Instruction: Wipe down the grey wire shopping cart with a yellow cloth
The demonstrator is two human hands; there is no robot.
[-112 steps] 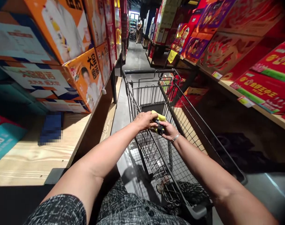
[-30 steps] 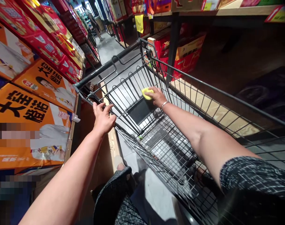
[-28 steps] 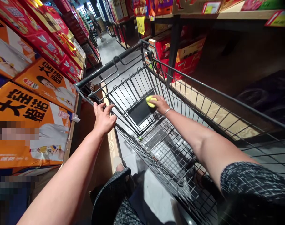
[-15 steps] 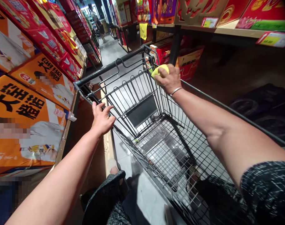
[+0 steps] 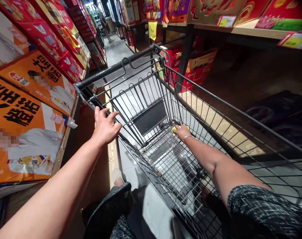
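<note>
A dark metal shopping cart (image 5: 151,116) fills the middle of the view, its wire basket holding no goods. My right hand (image 5: 182,132) reaches down inside it, closed on a yellow cloth (image 5: 175,129) low by the basket's far right corner. Most of the cloth is hidden under the fingers. At the cart's left rim rests my left hand (image 5: 106,125), fingers spread and nothing held in them. Beyond it runs the cart's dark push handle (image 5: 116,68).
Orange cartons (image 5: 24,126) and red boxes are stacked on the left shelf, close to my left arm. To the right, a wooden shelf (image 5: 250,31) carries gift boxes, with red bags (image 5: 200,69) below it. A person (image 5: 103,23) stands far down the aisle.
My right hand has gone from the cart's upper right rim down into the basket, taking the yellow cloth along. My left hand stays at the left rim.
</note>
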